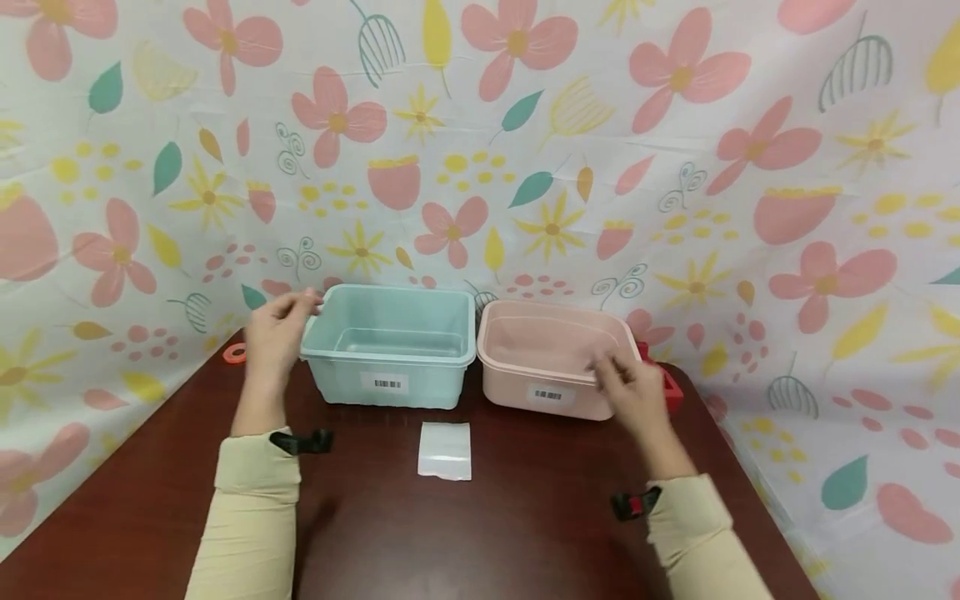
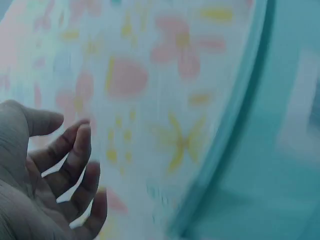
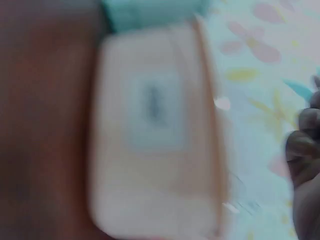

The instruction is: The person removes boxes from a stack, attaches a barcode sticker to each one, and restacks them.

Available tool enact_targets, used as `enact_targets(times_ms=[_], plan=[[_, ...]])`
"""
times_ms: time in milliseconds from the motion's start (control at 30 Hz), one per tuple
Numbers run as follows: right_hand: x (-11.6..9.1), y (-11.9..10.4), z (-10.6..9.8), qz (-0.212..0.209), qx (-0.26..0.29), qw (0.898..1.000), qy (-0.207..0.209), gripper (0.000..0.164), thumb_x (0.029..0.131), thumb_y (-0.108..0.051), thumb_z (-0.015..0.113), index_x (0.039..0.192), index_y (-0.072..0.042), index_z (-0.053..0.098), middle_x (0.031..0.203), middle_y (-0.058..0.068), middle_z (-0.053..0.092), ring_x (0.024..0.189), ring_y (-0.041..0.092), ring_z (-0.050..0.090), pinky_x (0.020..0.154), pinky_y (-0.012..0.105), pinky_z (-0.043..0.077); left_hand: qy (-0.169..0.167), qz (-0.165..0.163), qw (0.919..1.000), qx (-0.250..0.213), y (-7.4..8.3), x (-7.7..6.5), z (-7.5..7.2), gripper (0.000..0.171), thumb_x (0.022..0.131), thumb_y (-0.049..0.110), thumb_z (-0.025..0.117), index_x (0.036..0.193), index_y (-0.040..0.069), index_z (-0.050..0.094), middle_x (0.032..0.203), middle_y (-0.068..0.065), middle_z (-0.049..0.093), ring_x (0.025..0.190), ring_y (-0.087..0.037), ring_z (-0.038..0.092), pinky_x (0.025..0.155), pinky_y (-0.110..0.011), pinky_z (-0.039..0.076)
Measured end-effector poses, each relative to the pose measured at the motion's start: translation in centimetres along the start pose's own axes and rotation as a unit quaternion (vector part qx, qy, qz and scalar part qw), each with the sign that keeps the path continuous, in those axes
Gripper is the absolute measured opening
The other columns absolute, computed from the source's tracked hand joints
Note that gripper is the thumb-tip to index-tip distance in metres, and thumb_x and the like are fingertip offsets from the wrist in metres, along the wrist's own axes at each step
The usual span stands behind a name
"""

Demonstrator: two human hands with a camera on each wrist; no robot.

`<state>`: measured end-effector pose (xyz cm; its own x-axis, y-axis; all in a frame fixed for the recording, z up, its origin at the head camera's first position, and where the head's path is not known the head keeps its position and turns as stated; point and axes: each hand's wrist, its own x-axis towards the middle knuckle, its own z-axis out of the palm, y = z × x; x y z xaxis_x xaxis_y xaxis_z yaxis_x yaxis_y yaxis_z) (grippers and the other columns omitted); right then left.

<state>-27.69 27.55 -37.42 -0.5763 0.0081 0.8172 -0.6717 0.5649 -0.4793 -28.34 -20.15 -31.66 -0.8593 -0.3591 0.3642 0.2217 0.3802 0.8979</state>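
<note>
My left hand (image 1: 277, 337) is raised beside the left end of a light blue plastic bin (image 1: 390, 382). In the left wrist view its fingers (image 2: 82, 150) are loosely bent with nothing between them, apart from the bin's rim. My right hand (image 1: 636, 390), blurred, hovers over the front right corner of a pink plastic bin (image 1: 525, 396). At the edge of the right wrist view, its fingers (image 3: 302, 145) hang loosely curled; nothing shows in them. Each bin has a barcode label on its front, and no objects show inside either one.
A small white shiny packet (image 1: 444, 451) lies on the dark wooden table (image 1: 450, 542) in front of the bins. An orange ring (image 1: 234, 353) is at the far left edge. Behind the pink bin's right end stands a red object (image 1: 673, 387). A floral cloth (image 1: 480, 167) hangs behind.
</note>
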Motion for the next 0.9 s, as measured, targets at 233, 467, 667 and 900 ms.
enact_targets(times_ms=[233, 467, 667, 900], plan=[[4.7, 5.7, -7.1, 0.229, -0.160, 0.948, -0.150, 0.056, 0.103, -0.048, 0.047, 0.121, 0.003, 0.061, 0.110, 0.025, 0.066, 0.099, 0.037, 0.061, 0.083, 0.047, 0.048, -0.021, -0.127, 0.9900, -0.058, -5.2, 2.0, -2.6, 0.061, 0.100, 0.056, 0.052, 0.137, 0.008, 0.061, 0.144, -0.011, 0.053, 0.136, -0.027, 0.044, 0.112, -0.046, 0.034], [3.8, 9.8, -7.0, 0.339, -0.072, 0.908, -0.235, 0.077, 0.104, -0.051, 0.041, 0.139, 0.017, 0.040, 0.127, 0.037, 0.054, 0.088, 0.026, 0.067, 0.074, 0.036, 0.056, -0.176, -0.116, 0.9673, -0.141, -7.9, 2.8, -2.2, 0.071, 0.107, 0.046, 0.042, 0.158, 0.001, 0.024, 0.161, -0.022, 0.026, 0.149, -0.035, 0.025, 0.119, -0.050, 0.021], [3.5, 10.2, -4.4, 0.400, 0.014, 0.883, -0.244, 0.079, 0.104, -0.052, 0.041, 0.145, 0.015, 0.038, 0.130, 0.032, 0.053, 0.089, 0.011, 0.062, 0.071, 0.024, 0.054, -0.177, -0.132, 0.9614, -0.164, -8.5, 3.3, -1.9, 0.056, 0.111, 0.035, 0.034, 0.156, 0.001, 0.030, 0.162, -0.018, 0.027, 0.148, -0.033, 0.026, 0.118, -0.050, 0.024], [3.7, 10.7, -2.4, 0.410, 0.039, 0.881, -0.232, 0.073, 0.105, -0.044, 0.045, 0.148, 0.015, 0.033, 0.141, 0.034, 0.045, 0.094, 0.010, 0.063, 0.072, 0.022, 0.054, -0.162, -0.147, 0.9588, -0.181, -9.2, 3.7, -2.2, 0.051, 0.111, 0.026, 0.036, 0.156, 0.001, 0.032, 0.161, -0.016, 0.029, 0.148, -0.029, 0.029, 0.119, -0.046, 0.025]])
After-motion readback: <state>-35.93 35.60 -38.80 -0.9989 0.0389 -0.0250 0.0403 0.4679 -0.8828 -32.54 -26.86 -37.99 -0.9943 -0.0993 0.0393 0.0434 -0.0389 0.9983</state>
